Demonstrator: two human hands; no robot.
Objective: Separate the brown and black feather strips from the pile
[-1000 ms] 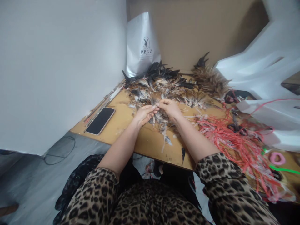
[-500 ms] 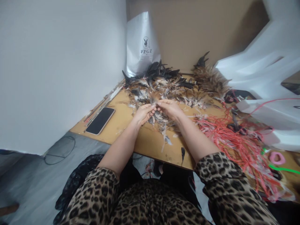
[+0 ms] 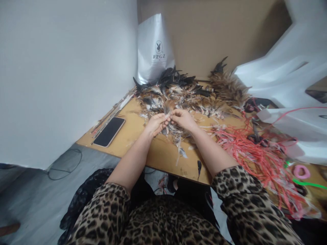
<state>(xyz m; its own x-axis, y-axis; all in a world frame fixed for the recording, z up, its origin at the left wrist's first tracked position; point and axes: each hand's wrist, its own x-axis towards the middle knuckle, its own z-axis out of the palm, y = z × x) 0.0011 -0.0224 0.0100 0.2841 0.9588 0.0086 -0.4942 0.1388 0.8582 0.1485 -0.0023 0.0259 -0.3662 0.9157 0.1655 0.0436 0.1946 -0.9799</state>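
Note:
My left hand (image 3: pixel 157 124) and my right hand (image 3: pixel 183 119) meet over the middle of the table, fingertips almost touching. Between thumb and fingers the left one pinches a small brown feather (image 3: pixel 169 105), whose fan rises above the fingertips. My right hand is closed in a pinch at the base of that feather; whatever sits in its fingertips is too small to make out. Behind both hands spreads a pile of brown, white and black feathers (image 3: pixel 178 91). Pale loose feathers (image 3: pixel 176 128) lie just below the fingers.
A phone (image 3: pixel 109 131) lies at the table's left. A white bag (image 3: pixel 155 51) stands behind the feathers. On the right are a brown feather bundle (image 3: pixel 231 85), tangled red strings (image 3: pixel 250 153), a pink ring (image 3: pixel 301 172) and white plastic sheets (image 3: pixel 286 68). One dark feather (image 3: pixel 199 167) rests near the front edge.
My right hand's fingers have shifted slightly at the feather's base. My left hand keeps its pinch in nearly the same place.

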